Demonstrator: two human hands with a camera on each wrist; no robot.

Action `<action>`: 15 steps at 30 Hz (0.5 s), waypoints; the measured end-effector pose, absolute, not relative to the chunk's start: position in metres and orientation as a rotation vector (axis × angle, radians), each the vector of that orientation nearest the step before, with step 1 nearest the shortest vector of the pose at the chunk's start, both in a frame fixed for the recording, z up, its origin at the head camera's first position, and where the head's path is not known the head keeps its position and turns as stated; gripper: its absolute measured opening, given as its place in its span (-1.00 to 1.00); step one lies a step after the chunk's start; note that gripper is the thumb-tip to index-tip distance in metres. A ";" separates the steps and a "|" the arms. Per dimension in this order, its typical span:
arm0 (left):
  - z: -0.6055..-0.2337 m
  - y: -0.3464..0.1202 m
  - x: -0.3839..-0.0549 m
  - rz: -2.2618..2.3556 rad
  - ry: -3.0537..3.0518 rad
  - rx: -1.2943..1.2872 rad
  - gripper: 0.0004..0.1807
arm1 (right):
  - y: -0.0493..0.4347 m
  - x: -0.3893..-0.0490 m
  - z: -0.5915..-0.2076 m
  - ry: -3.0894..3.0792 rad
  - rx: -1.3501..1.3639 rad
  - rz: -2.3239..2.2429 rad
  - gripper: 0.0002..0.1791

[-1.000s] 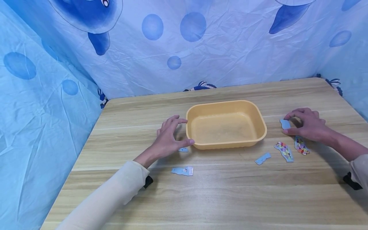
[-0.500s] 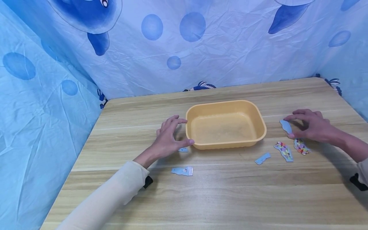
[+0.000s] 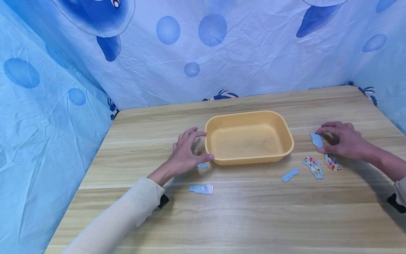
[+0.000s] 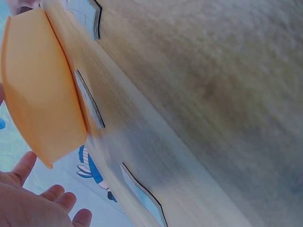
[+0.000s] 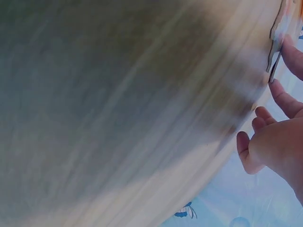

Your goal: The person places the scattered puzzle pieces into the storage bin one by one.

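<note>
Left hand [image 3: 187,151] had fingers spread wide, touching the orange tray [image 3: 248,160]; right hand [image 3: 346,140] pinched a blue piece [image 3: 317,140] between part-spread fingers and thumb.

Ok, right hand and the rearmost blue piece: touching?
Touching. The head view shows the right hand pinching the blue piece by two edges, no gap showing.

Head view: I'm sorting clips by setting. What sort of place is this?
Likely a curtained-off tabletop workspace: a table, blue curtains behind it and at both sides, and a tray.
</note>
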State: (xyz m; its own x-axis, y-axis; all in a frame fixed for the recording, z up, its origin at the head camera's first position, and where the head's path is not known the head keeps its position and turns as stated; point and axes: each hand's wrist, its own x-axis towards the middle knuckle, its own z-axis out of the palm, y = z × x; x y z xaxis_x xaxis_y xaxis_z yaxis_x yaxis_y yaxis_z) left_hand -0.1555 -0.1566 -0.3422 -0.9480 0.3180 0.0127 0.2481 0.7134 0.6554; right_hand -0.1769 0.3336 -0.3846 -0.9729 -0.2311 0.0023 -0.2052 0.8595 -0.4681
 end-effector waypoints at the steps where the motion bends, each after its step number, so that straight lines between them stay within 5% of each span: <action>1: -0.342 -0.157 -0.156 1.055 2.814 0.465 -0.20 | 0.333 -0.176 -0.385 2.990 -0.366 -0.739 -0.35; 15: -0.341 -0.156 -0.157 1.042 2.820 0.471 -0.19 | 0.341 -0.179 -0.380 2.892 -0.287 -0.891 -0.36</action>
State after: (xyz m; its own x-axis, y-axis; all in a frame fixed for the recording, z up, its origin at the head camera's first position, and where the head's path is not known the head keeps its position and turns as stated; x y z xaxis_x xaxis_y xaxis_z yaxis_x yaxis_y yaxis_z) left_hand -0.1566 -0.1565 -0.3414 -0.9473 0.3199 0.0149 0.2528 0.7185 0.6480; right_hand -0.1791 0.3406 -0.3797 -0.9771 -0.2088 -0.0415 -0.1492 0.8109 -0.5659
